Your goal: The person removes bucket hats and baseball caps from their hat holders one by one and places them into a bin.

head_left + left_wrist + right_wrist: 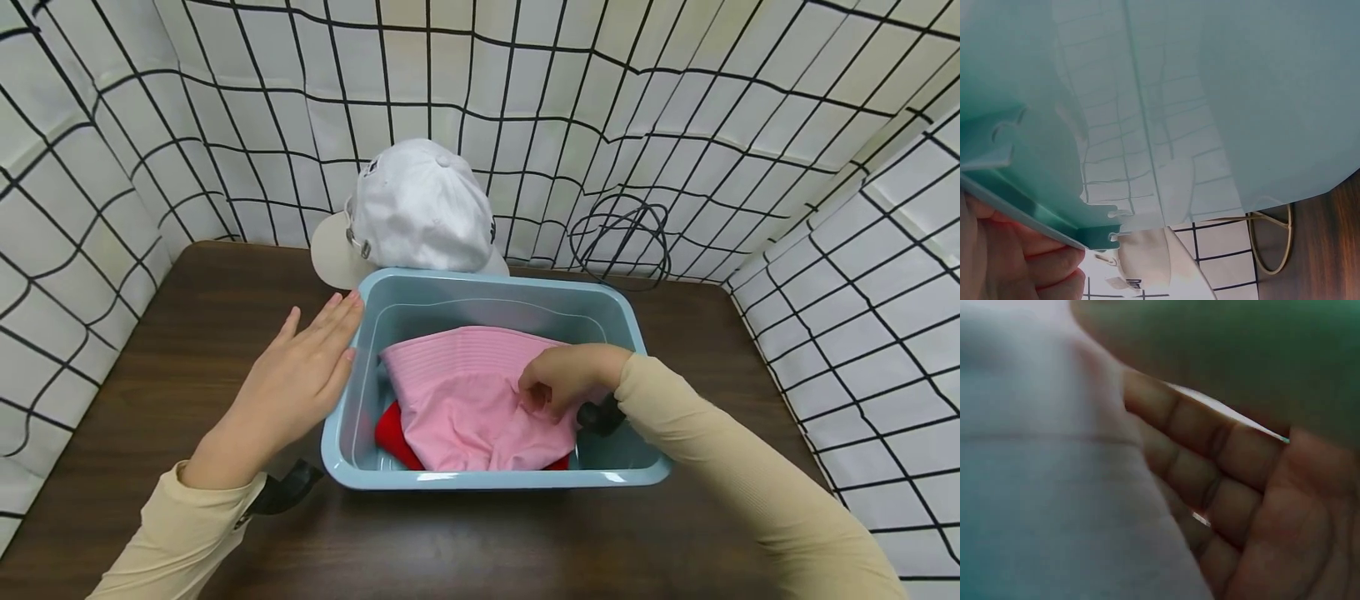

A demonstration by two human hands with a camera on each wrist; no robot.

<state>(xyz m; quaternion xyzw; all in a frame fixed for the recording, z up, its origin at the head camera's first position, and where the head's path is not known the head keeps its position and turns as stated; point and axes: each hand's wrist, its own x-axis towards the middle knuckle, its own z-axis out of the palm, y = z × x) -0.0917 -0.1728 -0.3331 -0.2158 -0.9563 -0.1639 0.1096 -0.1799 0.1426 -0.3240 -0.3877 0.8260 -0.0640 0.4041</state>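
Observation:
A light blue plastic basin [495, 480] stands on the dark wooden table [480, 542]. Inside lies a pink bucket hat [457, 408] with a stitched brim, partly covering a red fabric item [393, 435]. My right hand [566, 377] reaches into the basin, its curled fingers pinching the hat's right side. In the right wrist view, pale cloth [1054, 487] fills the left beside those fingers [1222, 450]. At the basin's left rim, my left hand [303, 371] rests with fingers straight. The left wrist view shows the basin's outer wall [1285, 94] close up, with fingertips [1054, 269] under its rim.
A white cap [423, 204] with a beige brim sits right behind the basin. To its right, a loose coil of dark cable [621, 229] leans at the back. White walls with a black grid [472, 108] enclose the table at the back and sides.

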